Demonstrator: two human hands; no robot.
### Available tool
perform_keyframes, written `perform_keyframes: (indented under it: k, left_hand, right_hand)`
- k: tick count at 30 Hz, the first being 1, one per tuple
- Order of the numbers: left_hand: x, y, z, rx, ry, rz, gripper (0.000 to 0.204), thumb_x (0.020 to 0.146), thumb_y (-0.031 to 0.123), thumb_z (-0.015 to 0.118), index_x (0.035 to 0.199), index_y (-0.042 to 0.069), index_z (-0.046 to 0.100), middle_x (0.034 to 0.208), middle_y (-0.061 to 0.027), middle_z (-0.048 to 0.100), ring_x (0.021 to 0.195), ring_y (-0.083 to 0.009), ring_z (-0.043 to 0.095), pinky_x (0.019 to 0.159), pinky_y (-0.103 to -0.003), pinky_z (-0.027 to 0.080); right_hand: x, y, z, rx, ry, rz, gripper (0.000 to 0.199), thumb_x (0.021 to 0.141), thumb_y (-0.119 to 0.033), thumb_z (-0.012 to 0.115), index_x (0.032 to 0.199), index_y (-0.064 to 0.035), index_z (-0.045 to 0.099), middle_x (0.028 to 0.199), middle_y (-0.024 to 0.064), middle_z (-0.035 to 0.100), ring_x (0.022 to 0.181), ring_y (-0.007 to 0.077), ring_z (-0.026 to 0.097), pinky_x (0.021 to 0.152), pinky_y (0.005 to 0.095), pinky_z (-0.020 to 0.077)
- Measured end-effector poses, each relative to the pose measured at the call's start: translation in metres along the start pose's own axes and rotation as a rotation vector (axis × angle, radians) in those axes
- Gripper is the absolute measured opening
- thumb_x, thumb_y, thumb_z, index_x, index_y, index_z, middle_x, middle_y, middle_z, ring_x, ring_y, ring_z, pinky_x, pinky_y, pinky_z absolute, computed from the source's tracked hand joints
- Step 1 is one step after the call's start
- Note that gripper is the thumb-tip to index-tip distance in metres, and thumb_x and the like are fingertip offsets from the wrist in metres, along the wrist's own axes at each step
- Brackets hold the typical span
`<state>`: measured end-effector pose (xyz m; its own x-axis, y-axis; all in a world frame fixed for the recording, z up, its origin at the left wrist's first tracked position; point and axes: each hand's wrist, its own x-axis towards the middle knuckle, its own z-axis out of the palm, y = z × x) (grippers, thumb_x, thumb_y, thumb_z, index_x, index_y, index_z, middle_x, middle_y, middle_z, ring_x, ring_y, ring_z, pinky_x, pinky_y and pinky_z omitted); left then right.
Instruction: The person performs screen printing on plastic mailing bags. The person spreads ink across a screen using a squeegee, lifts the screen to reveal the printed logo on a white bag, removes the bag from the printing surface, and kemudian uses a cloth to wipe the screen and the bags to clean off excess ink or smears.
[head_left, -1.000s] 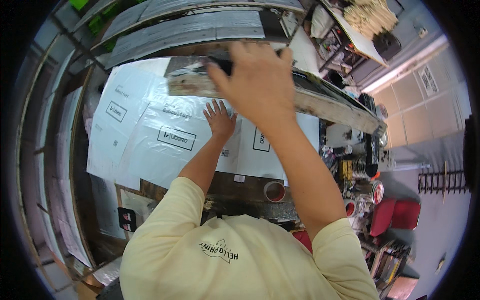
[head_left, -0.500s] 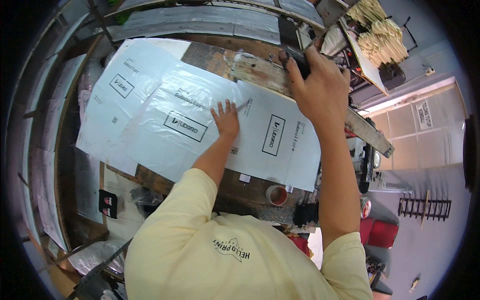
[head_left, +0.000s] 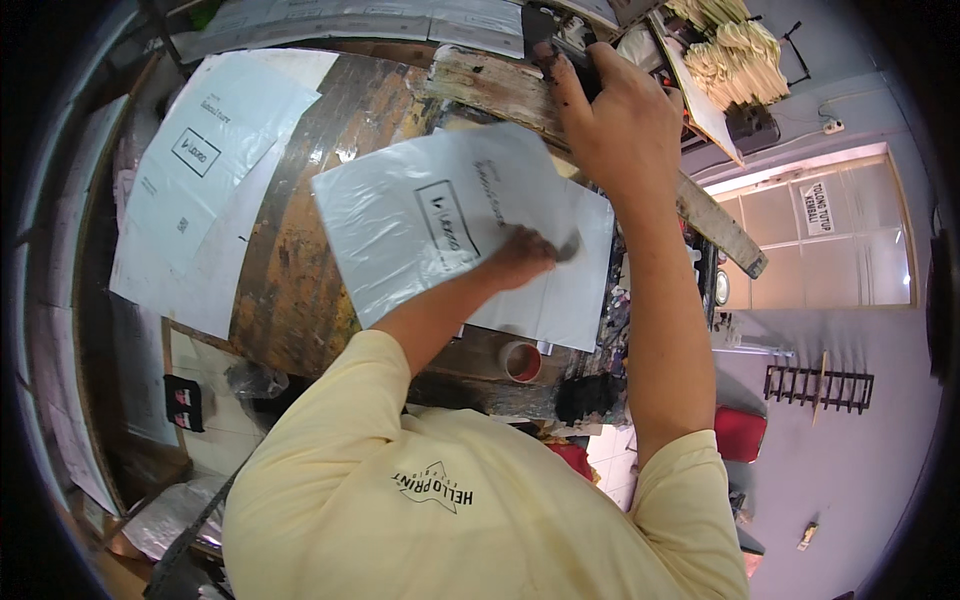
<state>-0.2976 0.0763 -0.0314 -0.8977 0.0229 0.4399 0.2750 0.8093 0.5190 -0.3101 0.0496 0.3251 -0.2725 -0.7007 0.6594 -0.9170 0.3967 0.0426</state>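
My left hand (head_left: 525,255) is closed on a white plastic bag (head_left: 430,220) with a black printed mark and holds it crumpled above a worn, stained wooden table (head_left: 300,250). A second white bag (head_left: 565,295) lies under it, near the table's right end. My right hand (head_left: 615,115) grips the dark handle (head_left: 545,40) of a long, paint-stained wooden frame (head_left: 720,225), which slants across the far right of the table. More white printed bags (head_left: 200,170) lie spread flat at the table's left.
A small round red-rimmed pot (head_left: 522,360) sits at the table's near edge beside dark ink-smeared items (head_left: 585,395). Bundles of pale bags (head_left: 735,55) rest on a shelf at top right. White sheets (head_left: 330,20) line the far edge. A red object (head_left: 740,430) stands low on the right.
My left hand was pressing flat on the spread bags; now it has gathered one bag and drawn it rightward. My right hand has stayed on the frame handle. The view has shifted right.
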Motion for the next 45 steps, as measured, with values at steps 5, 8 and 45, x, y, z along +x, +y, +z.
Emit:
perform_keyframes:
  k: [5, 8, 45]
  left_hand:
    - [-0.017, 0.045, 0.066, 0.205, -0.285, 0.063, 0.030, 0.101, 0.036, 0.053, 0.116, 0.017, 0.071, 0.133, -0.0133, 0.062, 0.138, -0.0361, 0.047, 0.116, -0.062, 0.029]
    - [-0.040, 0.059, 0.067, 0.150, -0.290, 0.062, 0.050, 0.103, 0.051, 0.048, 0.135, 0.016, 0.064, 0.149, -0.0152, 0.052, 0.148, -0.0401, 0.035, 0.123, -0.065, 0.015]
    - [-0.032, 0.005, 0.033, 0.325, -0.204, -0.338, 0.099, 0.083, 0.073, 0.063, 0.158, 0.013, 0.041, 0.168, -0.0162, 0.026, 0.157, -0.0438, 0.011, 0.123, -0.068, 0.000]
  right_hand:
    - [-0.003, 0.000, -0.002, -0.009, -0.054, 0.012, 0.049, 0.097, -0.053, 0.058, 0.102, -0.0060, 0.070, 0.094, 0.0180, 0.073, 0.095, 0.0372, 0.069, 0.090, 0.0500, 0.0443]
    - [-0.002, 0.001, -0.004, -0.056, -0.113, 0.047, 0.051, 0.098, -0.055, 0.057, 0.108, -0.0073, 0.072, 0.097, 0.0185, 0.074, 0.096, 0.0378, 0.069, 0.093, 0.0488, 0.0453]
    - [0.001, -0.016, -0.004, 0.083, -0.054, 0.109, 0.041, 0.098, -0.038, 0.061, 0.092, 0.0017, 0.067, 0.084, 0.0288, 0.067, 0.084, 0.0470, 0.066, 0.077, 0.0517, 0.0505]
